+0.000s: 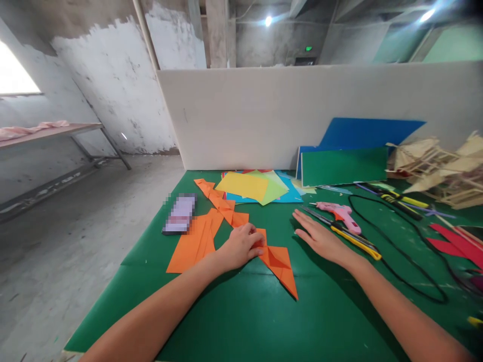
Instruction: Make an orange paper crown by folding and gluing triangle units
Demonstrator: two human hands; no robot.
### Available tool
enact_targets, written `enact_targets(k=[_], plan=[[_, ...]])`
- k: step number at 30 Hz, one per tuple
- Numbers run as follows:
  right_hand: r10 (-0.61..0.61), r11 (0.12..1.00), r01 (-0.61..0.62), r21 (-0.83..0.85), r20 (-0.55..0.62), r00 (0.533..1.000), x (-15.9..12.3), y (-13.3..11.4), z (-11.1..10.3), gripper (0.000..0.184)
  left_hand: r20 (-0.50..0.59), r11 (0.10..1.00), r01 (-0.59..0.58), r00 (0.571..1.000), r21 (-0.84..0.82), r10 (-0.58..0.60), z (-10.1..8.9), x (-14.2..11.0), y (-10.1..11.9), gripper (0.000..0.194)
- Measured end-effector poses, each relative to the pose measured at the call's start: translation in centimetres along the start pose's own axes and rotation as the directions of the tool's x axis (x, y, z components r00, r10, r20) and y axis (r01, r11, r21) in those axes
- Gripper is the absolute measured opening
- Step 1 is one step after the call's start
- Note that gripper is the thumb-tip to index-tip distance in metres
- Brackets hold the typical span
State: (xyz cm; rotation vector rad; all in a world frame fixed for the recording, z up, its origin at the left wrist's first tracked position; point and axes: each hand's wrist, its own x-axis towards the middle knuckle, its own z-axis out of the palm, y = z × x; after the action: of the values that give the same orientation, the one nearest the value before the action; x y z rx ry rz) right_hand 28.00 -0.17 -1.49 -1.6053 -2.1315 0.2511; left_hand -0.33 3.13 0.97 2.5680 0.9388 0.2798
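A zigzag chain of folded orange paper (281,261) runs diagonally across the green table, its near end a pointed tip. My left hand (241,246) is over the middle of the chain, fingers curled and closed on it. The fingertips hide part of the fold there. To the right, my right hand (320,239) holds nothing, with its fingers stretched out and pointing away from me. It is nearest to a yellow utility knife (356,241). Flat orange sheets (188,246) with creases lie left of my left hand.
A phone (181,213) lies by the table's left edge. Coloured paper sheets (249,186) are stacked behind. A pink glue gun (339,213) with a black cord (407,286) lies at right. Green board (343,166) and wooden stick models (433,161) stand at the back right.
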Motion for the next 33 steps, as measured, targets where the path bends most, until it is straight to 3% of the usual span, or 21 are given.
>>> enact_targets(k=[2,4,5,6,9,12,15,17,21,25,33], plan=[[-0.018,1.000,0.018,0.011,0.046,0.999,0.4,-0.3,0.3,0.050,0.004,1.000,0.002,1.000,0.003,-0.002,0.0,0.0,0.0,0.019],[-0.017,0.992,-0.002,0.126,0.146,0.989,-0.5,-1.1,-1.4,0.044,0.001,1.000,-0.011,1.000,0.007,0.011,0.0,0.0,-0.1,0.018],[-0.008,0.974,-0.057,0.220,0.284,0.959,-1.4,-1.5,-2.8,0.043,-0.003,1.000,-0.021,1.000,0.007,0.021,0.0,0.0,-0.1,0.018],[-0.009,0.935,-0.148,0.324,0.437,0.899,-2.5,-1.9,-4.3,0.048,-0.007,1.000,-0.031,1.000,0.006,0.031,0.0,-0.1,-0.2,0.017],[-0.018,0.807,-0.355,0.472,0.620,0.784,-5.9,-2.8,-8.4,0.049,-0.005,0.999,-0.033,0.999,-0.003,0.033,0.0,-0.1,-0.3,0.017],[0.020,0.805,-0.368,0.465,0.599,0.800,-7.1,-2.9,-9.7,0.040,0.008,1.000,-0.008,1.000,-0.010,0.008,0.0,0.0,-0.2,0.019],[0.075,0.873,-0.271,0.405,0.437,0.896,-5.7,-3.2,-8.5,0.032,0.011,1.000,0.001,1.000,-0.010,-0.001,0.0,0.0,-0.2,0.020],[0.047,0.931,-0.143,0.335,0.278,0.959,-4.0,-4.0,-7.0,0.028,0.007,1.000,-0.004,1.000,-0.007,0.004,0.0,0.0,-0.2,0.020],[-0.110,0.952,0.019,0.305,0.282,0.953,-1.2,-6.4,-3.7,0.026,-0.012,1.000,-0.019,1.000,0.012,0.020,0.2,0.0,-0.4,0.020],[-0.173,0.959,0.102,0.265,0.261,0.950,-0.5,-7.9,-1.1,0.024,-0.015,0.999,-0.038,0.999,0.038,0.038,0.2,-0.1,-0.4,0.020],[-0.236,0.960,0.198,0.198,0.191,0.953,-1.6,-8.3,0.7,0.023,-0.037,0.997,-0.040,0.998,0.069,0.042,0.3,-0.3,-0.1,0.024]])
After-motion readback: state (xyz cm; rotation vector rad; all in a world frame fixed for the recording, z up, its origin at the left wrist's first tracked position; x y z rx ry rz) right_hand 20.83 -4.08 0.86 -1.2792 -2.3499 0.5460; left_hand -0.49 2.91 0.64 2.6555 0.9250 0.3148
